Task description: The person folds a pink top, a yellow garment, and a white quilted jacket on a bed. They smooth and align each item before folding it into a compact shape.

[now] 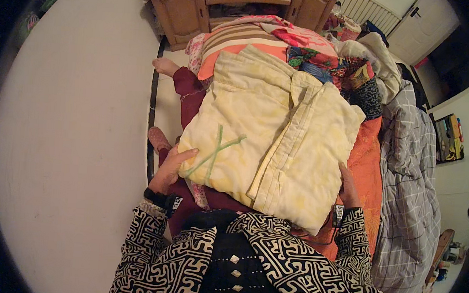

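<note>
A large folded pale yellow cloth (pixel 236 120) lies across my lap and the bed, mottled with deeper yellow patches. Two crossing green strokes mark its left part, and a stitched, layered fold runs down right of its middle. My left hand (pixel 173 167) grips the near left edge, thumb on top and the other fingers hidden underneath. At the right edge is my right hand (pixel 348 187), its fingers partly tucked behind the cloth, holding that side.
An orange bed cover (pixel 366 176) shows at the right, beside a grey checked quilt (pixel 407 173). Beyond the cloth lie a striped pillow (pixel 241 38) and a colourful patterned fabric (pixel 330 66). A wooden cabinet (pixel 178 14) stands at the back; a white wall (pixel 74 136) rises at the left.
</note>
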Action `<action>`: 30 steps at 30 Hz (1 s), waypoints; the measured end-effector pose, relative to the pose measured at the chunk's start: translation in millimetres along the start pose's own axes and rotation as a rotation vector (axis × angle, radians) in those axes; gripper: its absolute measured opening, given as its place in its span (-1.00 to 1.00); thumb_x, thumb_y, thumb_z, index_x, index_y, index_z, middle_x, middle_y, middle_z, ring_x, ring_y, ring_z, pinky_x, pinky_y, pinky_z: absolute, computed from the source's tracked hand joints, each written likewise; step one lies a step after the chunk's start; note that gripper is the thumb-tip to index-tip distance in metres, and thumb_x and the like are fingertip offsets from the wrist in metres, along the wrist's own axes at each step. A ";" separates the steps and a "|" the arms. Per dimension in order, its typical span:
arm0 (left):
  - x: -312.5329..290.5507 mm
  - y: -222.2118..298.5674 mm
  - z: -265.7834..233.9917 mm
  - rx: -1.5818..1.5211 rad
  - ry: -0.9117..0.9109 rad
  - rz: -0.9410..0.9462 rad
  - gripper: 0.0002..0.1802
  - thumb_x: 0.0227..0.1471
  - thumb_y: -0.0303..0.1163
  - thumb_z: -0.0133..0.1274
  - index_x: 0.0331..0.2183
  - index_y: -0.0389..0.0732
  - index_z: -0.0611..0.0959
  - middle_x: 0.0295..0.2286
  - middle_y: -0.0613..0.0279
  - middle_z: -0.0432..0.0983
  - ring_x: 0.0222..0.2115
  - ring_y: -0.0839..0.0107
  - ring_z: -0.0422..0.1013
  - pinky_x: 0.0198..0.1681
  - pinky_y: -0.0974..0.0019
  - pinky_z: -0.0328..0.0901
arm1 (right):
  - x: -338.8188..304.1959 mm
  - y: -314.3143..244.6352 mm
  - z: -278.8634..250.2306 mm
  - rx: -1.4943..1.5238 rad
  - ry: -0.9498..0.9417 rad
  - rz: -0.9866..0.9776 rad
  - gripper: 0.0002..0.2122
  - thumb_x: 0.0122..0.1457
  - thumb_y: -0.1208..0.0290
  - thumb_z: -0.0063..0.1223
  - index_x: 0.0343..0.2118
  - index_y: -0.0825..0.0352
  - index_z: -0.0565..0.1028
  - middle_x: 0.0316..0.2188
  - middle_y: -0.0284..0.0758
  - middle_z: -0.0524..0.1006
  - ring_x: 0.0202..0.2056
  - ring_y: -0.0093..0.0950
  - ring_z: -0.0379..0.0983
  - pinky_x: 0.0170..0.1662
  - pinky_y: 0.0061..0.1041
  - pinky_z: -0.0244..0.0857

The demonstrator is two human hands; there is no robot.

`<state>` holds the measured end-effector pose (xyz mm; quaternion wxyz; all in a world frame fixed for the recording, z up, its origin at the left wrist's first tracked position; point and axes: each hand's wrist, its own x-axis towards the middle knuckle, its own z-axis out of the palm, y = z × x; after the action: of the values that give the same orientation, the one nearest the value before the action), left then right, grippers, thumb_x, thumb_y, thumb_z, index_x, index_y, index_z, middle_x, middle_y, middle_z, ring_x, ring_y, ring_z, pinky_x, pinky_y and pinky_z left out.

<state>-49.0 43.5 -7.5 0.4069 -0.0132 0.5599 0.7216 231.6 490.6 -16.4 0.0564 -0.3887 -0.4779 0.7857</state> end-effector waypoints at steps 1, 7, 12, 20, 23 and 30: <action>-2.2 6.7 7.7 -0.012 -0.042 0.026 -0.44 0.05 -0.41 0.15 0.08 -0.34 0.40 -0.07 0.13 0.49 -0.12 0.39 0.47 -0.06 0.35 0.36 | 3.9 -1.2 -3.0 -0.074 0.010 0.002 -0.49 0.28 0.19 -0.05 0.22 0.29 0.21 0.10 -0.26 0.40 0.08 -0.40 0.36 0.10 -0.34 0.30; -5.4 62.6 93.9 0.225 -0.211 0.133 -0.50 0.06 -0.42 0.10 0.04 -0.33 0.43 -0.11 0.11 0.52 -0.16 0.34 0.49 -0.10 0.28 0.39 | 10.5 4.6 -6.3 -0.131 0.024 -0.050 -0.51 0.28 0.20 -0.04 0.19 0.36 0.24 0.06 -0.24 0.43 0.02 -0.41 0.42 0.06 -0.39 0.35; -21.6 4.9 244.5 0.881 -0.920 0.616 -0.45 0.03 -0.29 0.04 0.06 -0.25 0.39 -0.25 -0.07 0.51 -0.19 0.01 0.46 -0.12 0.08 0.34 | -0.7 13.5 4.3 -0.040 -0.115 -0.176 -0.55 0.33 0.21 -0.14 0.17 0.39 0.27 0.00 -0.24 0.48 -0.06 -0.42 0.48 0.03 -0.42 0.38; -14.2 -54.8 236.6 1.117 -1.102 0.480 -0.17 -0.06 -0.14 0.14 0.21 -0.17 0.26 -0.22 -0.07 0.42 -0.19 -0.03 0.40 -0.13 0.07 0.30 | -18.5 13.9 29.7 0.432 -0.186 -0.159 -0.48 0.34 0.09 -0.22 0.25 0.32 0.17 0.16 -0.23 0.32 0.12 -0.37 0.30 0.18 -0.34 0.22; -16.5 -60.8 232.9 1.135 -1.116 0.544 -0.09 -0.12 -0.12 0.21 0.22 -0.19 0.24 -0.28 -0.02 0.38 -0.23 0.00 0.36 -0.16 0.09 0.27 | -15.8 -10.7 40.7 0.574 -0.267 -0.151 -0.45 0.35 0.05 -0.25 0.28 0.29 0.13 0.22 -0.22 0.26 0.19 -0.35 0.24 0.24 -0.31 0.15; -23.3 -64.7 232.6 1.088 -1.053 0.672 -0.16 -0.14 -0.28 0.18 0.19 -0.21 0.26 -0.29 -0.02 0.38 -0.23 0.02 0.35 -0.16 0.09 0.27 | 21.8 -52.9 35.7 0.165 -0.185 -0.029 -0.48 0.30 0.09 -0.13 0.23 0.30 0.24 0.12 -0.22 0.40 0.06 -0.37 0.41 0.13 -0.32 0.31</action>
<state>107.1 223.3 38.6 0.3279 0.6934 0.5410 0.3448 177.8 503.8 22.1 0.0551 -0.3017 -0.4205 0.8539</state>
